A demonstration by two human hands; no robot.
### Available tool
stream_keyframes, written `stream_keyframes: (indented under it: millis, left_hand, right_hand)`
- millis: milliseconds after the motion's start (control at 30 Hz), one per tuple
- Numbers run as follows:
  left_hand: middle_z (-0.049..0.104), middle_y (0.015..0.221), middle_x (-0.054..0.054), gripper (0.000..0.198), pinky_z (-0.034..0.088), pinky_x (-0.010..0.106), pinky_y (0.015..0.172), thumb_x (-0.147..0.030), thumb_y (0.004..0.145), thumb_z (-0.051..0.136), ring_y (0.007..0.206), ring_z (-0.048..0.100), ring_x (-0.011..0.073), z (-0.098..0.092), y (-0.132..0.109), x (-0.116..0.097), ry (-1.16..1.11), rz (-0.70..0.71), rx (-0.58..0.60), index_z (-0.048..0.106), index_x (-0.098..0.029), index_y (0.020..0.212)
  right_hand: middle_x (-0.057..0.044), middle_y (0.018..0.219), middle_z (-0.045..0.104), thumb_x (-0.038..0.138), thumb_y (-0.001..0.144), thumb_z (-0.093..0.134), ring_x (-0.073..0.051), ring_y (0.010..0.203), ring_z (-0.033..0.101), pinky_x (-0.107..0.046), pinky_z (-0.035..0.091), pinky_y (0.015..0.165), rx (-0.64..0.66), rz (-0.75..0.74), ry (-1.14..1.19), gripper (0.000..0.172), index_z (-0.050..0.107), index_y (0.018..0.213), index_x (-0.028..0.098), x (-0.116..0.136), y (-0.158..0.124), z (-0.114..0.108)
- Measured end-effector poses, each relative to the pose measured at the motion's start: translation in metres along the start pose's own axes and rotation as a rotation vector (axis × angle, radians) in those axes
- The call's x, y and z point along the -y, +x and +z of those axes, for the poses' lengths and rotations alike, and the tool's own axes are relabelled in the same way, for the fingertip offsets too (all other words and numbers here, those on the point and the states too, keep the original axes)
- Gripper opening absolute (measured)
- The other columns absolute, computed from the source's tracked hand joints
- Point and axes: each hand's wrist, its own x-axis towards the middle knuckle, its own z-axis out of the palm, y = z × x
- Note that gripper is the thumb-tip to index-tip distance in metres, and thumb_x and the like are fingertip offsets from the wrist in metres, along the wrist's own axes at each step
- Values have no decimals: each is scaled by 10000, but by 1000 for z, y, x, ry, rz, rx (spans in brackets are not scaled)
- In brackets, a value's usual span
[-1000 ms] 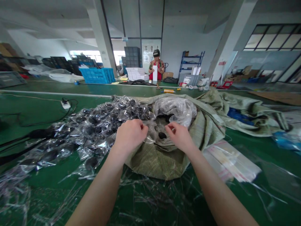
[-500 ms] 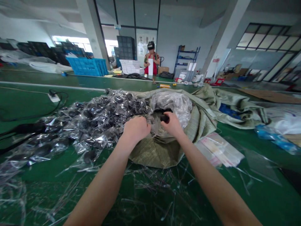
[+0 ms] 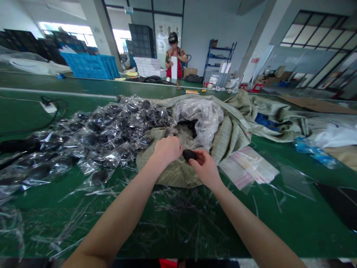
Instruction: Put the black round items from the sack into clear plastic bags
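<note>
Two bare hands: right hand (image 3: 205, 169) grasping one black oval piece (image 3: 189, 155); left hand (image 3: 167, 150) curled, grip unclear; one woven sack (image 3: 178, 175); dozens of plastic-bagged black pieces (image 3: 107, 136).

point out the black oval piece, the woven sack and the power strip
black oval piece (image 3: 189, 155), head view, its middle
woven sack (image 3: 178, 175), head view, bare front fold
power strip (image 3: 48, 107), head view, white casing
</note>
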Motion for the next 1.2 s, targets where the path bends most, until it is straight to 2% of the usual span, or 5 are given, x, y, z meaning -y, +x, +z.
stream_keyframes:
  millis: [267,400,533,733,1200]
  left_hand:
    - [699,976,210,398,539,397,793,-311,879,382,917,686,310,1,-5,-13,9,14,-12,711,-116,988]
    - [703,977,207,374,535,380,810,-309,855,430,955,679,308,0,-9,-12,13,47,34,710,-121,1018]
    - [704,981,201,375,534,370,806,-330,856,435,946,683,303,-2,-9,-9,-1,73,43,715,-126,1001]
    - [705,945,200,392,530,395,815,-319,884,390,933,682,308,-3,-9,-12,-30,31,-37,719,-121,959]
    - [678,952,149,339,516,370,736,-280,942,317,853,684,277,0,-21,-26,-46,183,-230,620,-136,991]
  right_hand:
    - [-58,923,699,286,779,657,-191,822,668,-345,538,783,-4,-197,-486,310,606,1061,169,1,3,-3]
    - [-99,1061,649,308,802,654,-187,837,638,-326,536,740,-96,-290,-505,295,650,1067,178,-1,7,-2]
    - [-85,1008,654,321,809,661,-187,818,626,-341,537,780,-141,-332,-517,299,677,1079,194,-1,6,0]
    - [-118,1113,678,223,791,660,-224,965,648,-360,532,875,-96,-413,-555,322,678,1110,177,-4,5,5]
    - [-128,1181,677,200,898,513,-221,1068,642,-341,508,938,-117,-605,-763,300,669,1153,165,-8,6,1]
